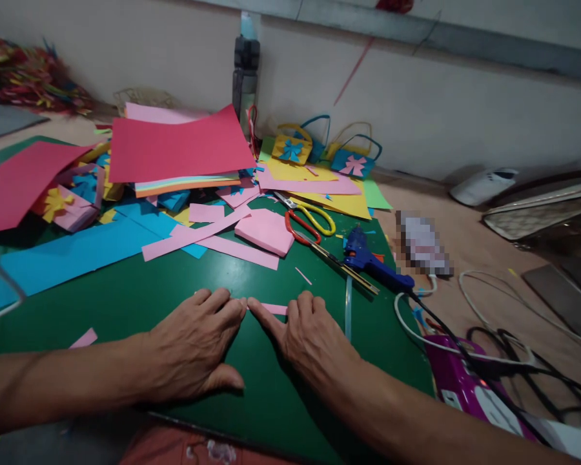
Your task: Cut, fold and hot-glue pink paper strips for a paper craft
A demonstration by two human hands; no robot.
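"What pose did you see through the head camera?"

"I had the left hand (198, 342) reaching in from the left, palm down, fingers bunched forward, thumb splayed well away from them. The right hand (314, 326) slanted in opposite, index finger stretched toward the left fingertips, the others curled. I couldn't tell whether either one pinched or merely pressed."

"Pressed what?"

"A narrow pink strip (272, 309), on the green tabletop (126, 307) between them. The left fingertips met its left end; the right hand's curled fingers hid the other."

"Which way did it run?"

"Side to side from where I watched, its long axis nearly level, dipping slightly rightward."

"And around it?"

"Right of the strip I saw a translucent stick (348, 313), pointing away. Beyond the strip lay a folded pink piece (264, 231), with scissors (325, 221) and a blue glue gun (375, 261) beyond it to the right. Farthest beyond were a red sheet (179, 145), leftward, and small paper baskets (293, 158), rightward."
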